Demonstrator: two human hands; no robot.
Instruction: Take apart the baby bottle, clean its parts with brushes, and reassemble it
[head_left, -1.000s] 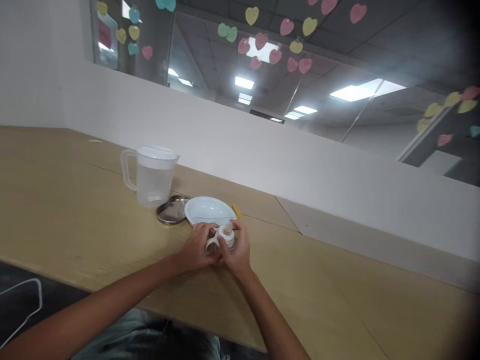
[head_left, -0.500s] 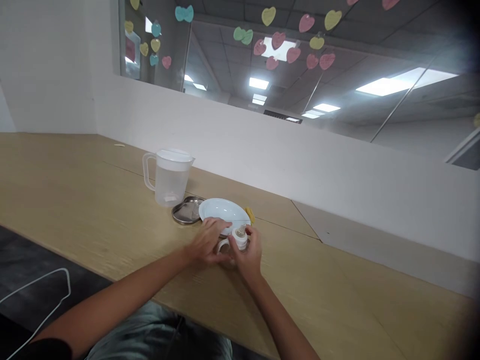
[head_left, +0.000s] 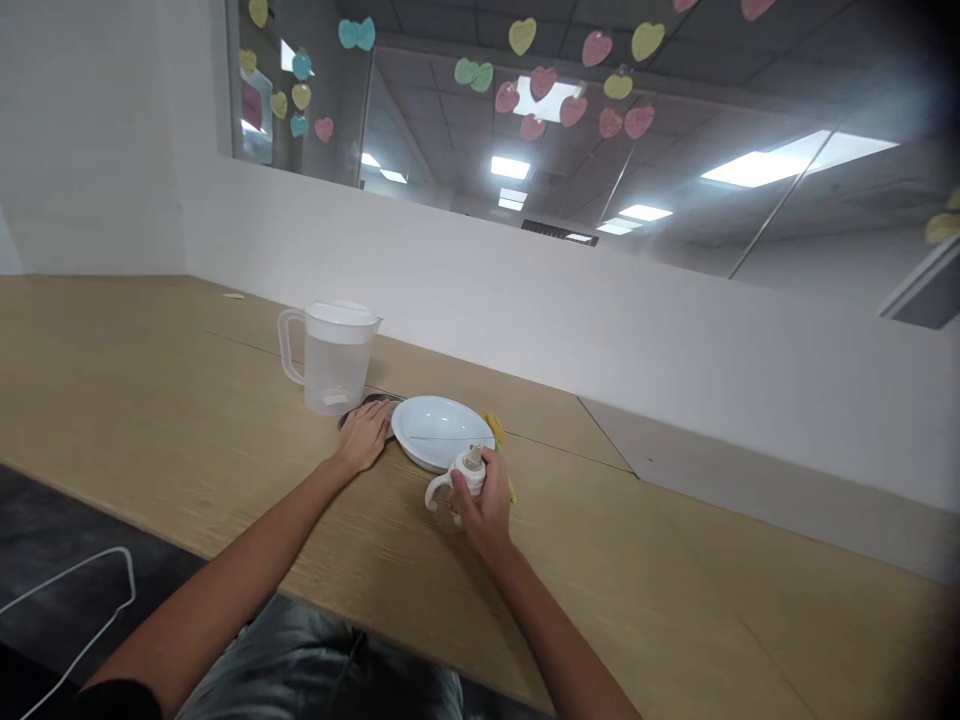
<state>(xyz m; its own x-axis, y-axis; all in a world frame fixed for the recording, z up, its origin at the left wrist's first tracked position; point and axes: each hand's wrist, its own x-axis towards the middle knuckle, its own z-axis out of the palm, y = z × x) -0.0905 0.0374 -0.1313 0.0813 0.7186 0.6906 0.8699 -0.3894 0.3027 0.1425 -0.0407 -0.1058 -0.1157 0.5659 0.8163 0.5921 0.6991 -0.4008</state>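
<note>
My right hand (head_left: 486, 500) is wrapped round a baby bottle (head_left: 469, 472) with a white collar, a clear teat and a curved white handle at its left. The bottle is upright, just in front of a white oval bowl (head_left: 435, 425). Over the metal tray (head_left: 381, 398), left of the bowl, lies my left hand (head_left: 366, 433), covering most of the tray; whether its fingers hold anything there is hidden. A yellow item (head_left: 494, 427) shows at the bowl's right edge, with a bit of green lower down beside my right hand.
Behind my left hand a clear plastic pitcher (head_left: 339, 365) with a white lid stands on the wooden table (head_left: 187, 420). A white wall and a window with heart-shaped notes rise behind the table. A white cable (head_left: 129, 565) hangs at the lower left.
My left hand has left the bottle and moved left onto the metal tray. My right hand still holds the bottle. The view has shifted slightly.
</note>
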